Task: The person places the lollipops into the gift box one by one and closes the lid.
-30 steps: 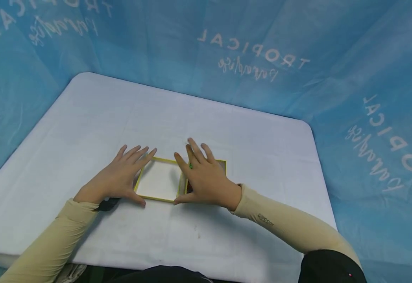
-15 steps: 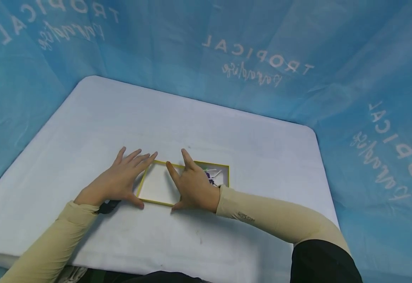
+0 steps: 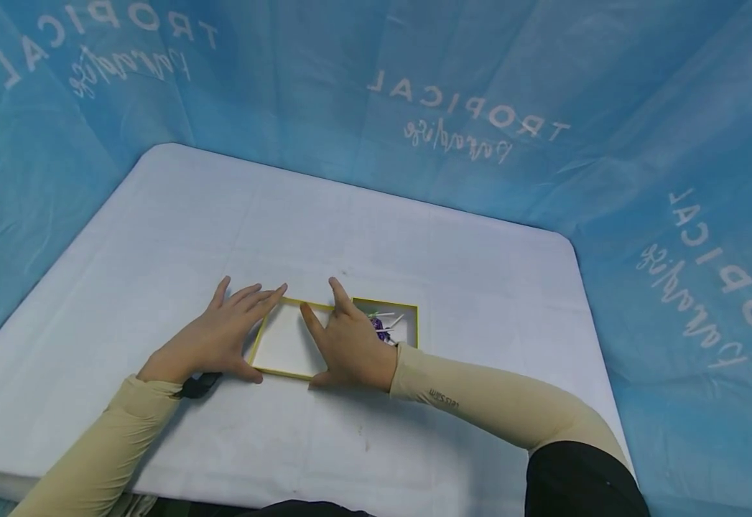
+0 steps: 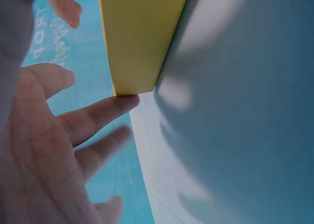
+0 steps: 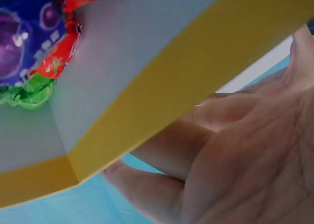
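Note:
A shallow yellow-edged box part (image 3: 288,341), white inside, lies on the table. My left hand (image 3: 214,341) is spread along its left end, fingertips at the far corner and thumb by the near corner. In the left wrist view a fingertip touches the end of a yellow wall (image 4: 137,42). My right hand (image 3: 353,352) lies over the right end of this part, fingers extended and thumb at its near edge. Just right of it stands a second yellow box (image 3: 385,300) holding lollipops (image 3: 381,329); their purple, red and green wrappers (image 5: 29,42) fill a corner of the right wrist view.
A white cloth (image 3: 479,280) covers the table. Behind it and along the sides hangs a blue curtain (image 3: 298,86) with white lettering. My right forearm's beige sleeve (image 3: 479,391) passes in front of the box with the lollipops.
My right hand has moved left, off the lollipop box, which uncovers the lollipops and their white sticks. My left hand stays at the left end of the other part.

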`<state>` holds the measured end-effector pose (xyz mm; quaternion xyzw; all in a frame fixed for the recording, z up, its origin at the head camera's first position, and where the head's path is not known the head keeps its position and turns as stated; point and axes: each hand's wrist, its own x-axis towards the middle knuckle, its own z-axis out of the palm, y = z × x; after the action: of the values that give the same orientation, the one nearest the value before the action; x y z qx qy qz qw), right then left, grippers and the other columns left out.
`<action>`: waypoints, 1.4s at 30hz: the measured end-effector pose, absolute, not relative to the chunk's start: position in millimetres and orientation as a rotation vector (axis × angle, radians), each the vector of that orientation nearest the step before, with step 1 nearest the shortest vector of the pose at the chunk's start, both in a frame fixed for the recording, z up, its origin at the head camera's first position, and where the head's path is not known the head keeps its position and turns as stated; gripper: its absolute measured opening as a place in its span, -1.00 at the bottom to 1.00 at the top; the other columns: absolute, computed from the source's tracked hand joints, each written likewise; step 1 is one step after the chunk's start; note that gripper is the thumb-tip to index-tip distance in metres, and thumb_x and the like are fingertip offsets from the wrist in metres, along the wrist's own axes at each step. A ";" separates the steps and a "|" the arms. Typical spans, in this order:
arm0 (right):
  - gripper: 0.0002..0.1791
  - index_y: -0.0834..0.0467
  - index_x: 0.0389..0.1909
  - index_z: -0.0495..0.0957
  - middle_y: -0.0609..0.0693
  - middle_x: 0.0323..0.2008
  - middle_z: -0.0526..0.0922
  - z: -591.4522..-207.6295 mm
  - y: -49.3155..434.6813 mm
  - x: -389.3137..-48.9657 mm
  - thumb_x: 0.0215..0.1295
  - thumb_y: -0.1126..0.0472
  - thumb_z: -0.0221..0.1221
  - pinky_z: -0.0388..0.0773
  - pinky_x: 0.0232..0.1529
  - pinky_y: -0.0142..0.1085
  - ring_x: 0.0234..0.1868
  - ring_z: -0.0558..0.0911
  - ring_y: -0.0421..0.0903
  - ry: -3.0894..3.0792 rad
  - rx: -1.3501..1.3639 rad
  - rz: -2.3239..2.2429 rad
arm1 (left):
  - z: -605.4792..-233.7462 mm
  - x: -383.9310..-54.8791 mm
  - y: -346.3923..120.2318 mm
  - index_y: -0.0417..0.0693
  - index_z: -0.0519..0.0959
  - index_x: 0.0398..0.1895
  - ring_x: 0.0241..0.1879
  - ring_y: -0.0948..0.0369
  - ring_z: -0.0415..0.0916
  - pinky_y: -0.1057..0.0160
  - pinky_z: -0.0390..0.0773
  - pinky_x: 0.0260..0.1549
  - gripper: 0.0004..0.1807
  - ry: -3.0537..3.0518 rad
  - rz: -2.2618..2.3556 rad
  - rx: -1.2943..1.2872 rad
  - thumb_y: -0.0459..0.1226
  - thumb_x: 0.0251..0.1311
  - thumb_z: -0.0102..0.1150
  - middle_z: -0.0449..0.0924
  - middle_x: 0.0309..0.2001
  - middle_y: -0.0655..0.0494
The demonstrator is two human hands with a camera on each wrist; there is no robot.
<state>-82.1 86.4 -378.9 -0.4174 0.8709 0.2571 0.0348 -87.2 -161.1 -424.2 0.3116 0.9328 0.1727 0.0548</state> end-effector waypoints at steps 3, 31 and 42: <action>0.39 0.18 0.61 -0.02 0.15 -0.04 0.74 -380.7 88.6 -85.2 -0.01 -0.75 -0.04 -0.50 0.58 0.19 0.34 0.49 0.15 2.708 -1.280 0.740 | -424.7 -91.5 -162.9 0.07 -0.28 0.66 0.52 -0.16 0.04 -0.43 -0.31 0.48 0.67 2.807 0.570 0.918 0.16 -0.47 0.72 0.18 0.52 -0.14; 0.35 0.00 0.57 -0.14 0.24 0.22 0.32 -323.8 166.3 -103.3 -0.08 -0.76 -0.01 0.69 0.09 -0.02 0.21 0.51 0.13 2.323 -0.668 -1.389 | -385.5 -82.5 -111.5 0.29 -0.70 0.54 0.28 -0.15 0.38 -0.17 0.69 0.04 0.66 2.961 1.300 1.245 -0.24 -0.14 0.65 -0.10 0.50 -0.28; 0.11 0.01 0.49 0.02 0.16 0.13 0.41 -296.9 195.2 -96.8 0.11 -0.68 -0.28 0.26 0.40 0.16 0.24 0.39 0.14 2.171 -0.454 -1.163 | -375.3 -77.7 -104.7 0.60 -0.46 0.57 -0.27 0.04 0.73 0.39 0.53 -0.71 0.63 3.258 0.951 1.499 -0.51 -0.24 0.61 0.12 0.50 -0.25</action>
<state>-96.8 195.2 -296.9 -0.1721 0.8232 -0.4410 0.3134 -77.7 -104.7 -375.3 0.3877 0.8428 0.2461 -0.2807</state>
